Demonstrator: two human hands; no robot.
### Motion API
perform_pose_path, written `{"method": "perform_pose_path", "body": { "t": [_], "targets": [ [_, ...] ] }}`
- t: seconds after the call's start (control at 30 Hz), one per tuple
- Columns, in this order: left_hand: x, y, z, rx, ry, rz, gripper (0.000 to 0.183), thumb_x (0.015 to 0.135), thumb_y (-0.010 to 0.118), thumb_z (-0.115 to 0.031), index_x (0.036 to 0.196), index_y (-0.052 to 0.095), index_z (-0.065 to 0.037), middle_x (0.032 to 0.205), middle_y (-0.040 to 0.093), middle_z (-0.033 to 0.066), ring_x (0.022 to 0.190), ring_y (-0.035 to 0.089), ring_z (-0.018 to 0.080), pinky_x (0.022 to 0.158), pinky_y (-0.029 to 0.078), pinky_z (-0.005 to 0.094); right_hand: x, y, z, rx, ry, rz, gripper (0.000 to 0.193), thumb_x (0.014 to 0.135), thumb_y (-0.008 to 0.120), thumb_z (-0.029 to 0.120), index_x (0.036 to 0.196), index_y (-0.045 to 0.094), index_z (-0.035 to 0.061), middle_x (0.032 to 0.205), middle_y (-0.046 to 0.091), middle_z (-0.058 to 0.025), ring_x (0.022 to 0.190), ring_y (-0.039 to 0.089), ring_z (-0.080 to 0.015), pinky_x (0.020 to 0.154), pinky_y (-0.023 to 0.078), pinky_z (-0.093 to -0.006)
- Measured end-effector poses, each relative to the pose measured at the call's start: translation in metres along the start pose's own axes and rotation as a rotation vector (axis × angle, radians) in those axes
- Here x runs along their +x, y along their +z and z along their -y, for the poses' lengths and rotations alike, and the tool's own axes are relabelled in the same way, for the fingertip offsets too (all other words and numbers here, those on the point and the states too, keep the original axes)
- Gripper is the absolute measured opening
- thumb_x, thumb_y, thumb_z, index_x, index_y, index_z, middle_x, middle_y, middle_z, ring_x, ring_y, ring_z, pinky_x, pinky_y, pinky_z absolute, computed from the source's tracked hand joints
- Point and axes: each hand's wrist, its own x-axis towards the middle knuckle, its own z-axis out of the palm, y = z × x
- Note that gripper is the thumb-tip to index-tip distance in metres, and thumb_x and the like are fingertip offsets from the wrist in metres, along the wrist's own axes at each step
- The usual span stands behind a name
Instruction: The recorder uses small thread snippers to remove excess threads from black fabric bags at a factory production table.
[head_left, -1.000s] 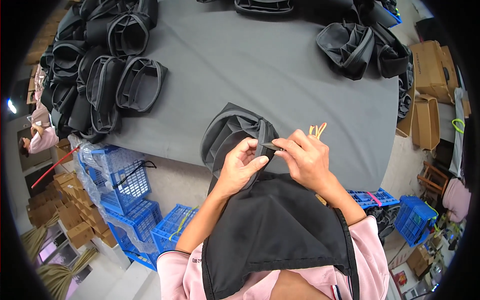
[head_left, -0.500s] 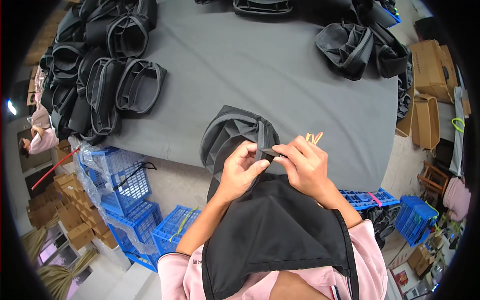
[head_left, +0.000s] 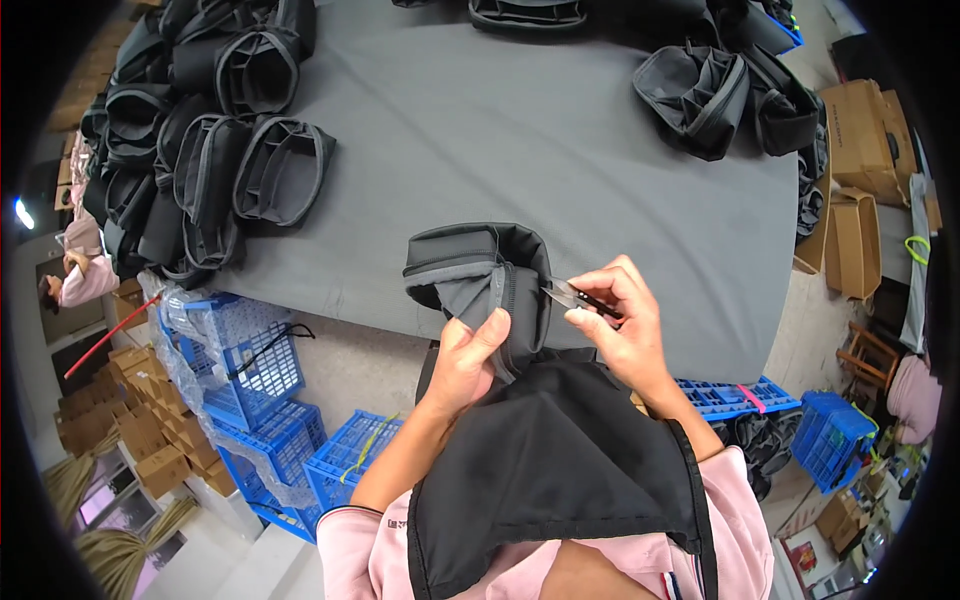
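Holding pouch in left grip and snips in right grip, with blades just beside pouch, so perhaps risking a cut in it by small slip.

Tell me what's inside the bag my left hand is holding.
Inside the bag, grey fabric shows; the rest, including the bottom, is covered by your left hand and the bag itself.

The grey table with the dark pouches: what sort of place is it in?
Likely a bag-making workshop: similar dark pouches crowd the grey table, blue plastic crates stand near it, and the right hand holds small snips.
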Motion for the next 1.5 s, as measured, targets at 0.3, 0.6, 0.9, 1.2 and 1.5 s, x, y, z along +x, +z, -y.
{"method": "perform_pose_path", "body": {
  "t": [0.3,0.6,0.9,1.2,1.5],
  "targets": [
    [0.006,-0.003,0.007,0.221,0.007,0.079,0.035,0.088,0.061,-0.026,0.107,0.057,0.003,0.099,0.059,0.0033,0.089,0.051,0.0091,0.078,0.042,0.0251,0.021,-0.018,0.023,-0.328,-0.121,0.223,0.024,0.066,0.070,0.004,0.089,0.063,0.0010,0.074,0.048,-0.0047,0.064,0.047,-0.0136,0.056,0.039,-0.0254],
    [0.008,0.002,0.006,0.307,0.014,0.105,0.039,0.087,0.061,-0.031,0.108,0.057,0.002,0.095,0.057,0.0010,0.086,0.049,0.0083,0.076,0.041,0.0241,0.027,-0.019,0.025,-0.535,-0.344,0.244,0.020,0.067,0.071,0.010,0.086,0.062,0.0081,0.072,0.047,-0.0030,0.059,0.052,-0.0202,0.051,0.040,-0.0320],
    [0.009,0.013,-0.002,0.197,0.032,-0.025,0.035,0.089,0.057,-0.028,0.107,0.057,0.003,0.096,0.060,0.0030,0.088,0.054,0.0099,0.079,0.043,0.0268,0.017,-0.014,0.024,-0.444,-0.413,0.041,0.021,0.066,0.071,0.005,0.084,0.061,0.0033,0.072,0.048,-0.0038,0.061,0.051,-0.0178,0.054,0.042,-0.0287],
    [0.089,-0.013,-0.012,-0.494,0.011,-0.451,0.036,0.091,0.050,-0.034,0.102,0.047,0.000,0.107,0.049,0.0143,0.104,0.050,0.0270,0.096,0.041,0.0384,0.014,0.024,-0.012,-0.279,0.044,0.024,0.041,0.065,0.079,0.016,0.092,0.050,0.0039,0.079,0.046,-0.0026,0.069,0.047,-0.0116,0.062,0.042,-0.0255],
    [0.082,-0.018,-0.030,0.652,-0.239,-0.040,0.024,0.093,0.043,-0.008,0.112,0.051,0.004,0.106,0.055,0.0097,0.094,0.057,0.0160,0.085,0.046,0.0279,0.044,0.029,-0.057,0.134,0.238,-0.075,0.022,0.077,0.070,0.013,0.089,0.053,0.0051,0.073,0.055,-0.0009,0.048,0.044,-0.0045,0.043,0.037,-0.0217]
  ]
}}
